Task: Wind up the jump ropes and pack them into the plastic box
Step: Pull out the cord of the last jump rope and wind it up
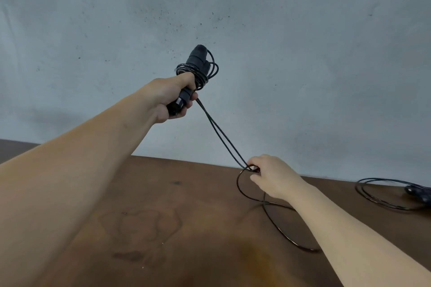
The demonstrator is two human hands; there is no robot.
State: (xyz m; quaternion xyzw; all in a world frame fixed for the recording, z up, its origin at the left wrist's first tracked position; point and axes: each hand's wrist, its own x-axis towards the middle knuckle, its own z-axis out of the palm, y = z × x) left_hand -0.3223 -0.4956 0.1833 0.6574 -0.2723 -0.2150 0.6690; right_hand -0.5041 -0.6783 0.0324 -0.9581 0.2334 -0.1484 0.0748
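My left hand (171, 98) is raised in front of the wall and grips the black handles (194, 60) of a jump rope, held together and pointing up. Several turns of black cord (205, 74) are wound round the handles just above my fingers. Two strands of the cord (221, 137) run taut down and to the right to my right hand (272, 176), which pinches them just above the table. Past that hand the loose cord (275, 219) loops over the tabletop. The plastic box is not in view.
A brown wooden table (163, 228) fills the lower view, with a grey wall (279, 30) behind it. A second black jump rope (384, 193) lies coiled at the table's far right, its handles (419, 193) at the frame edge.
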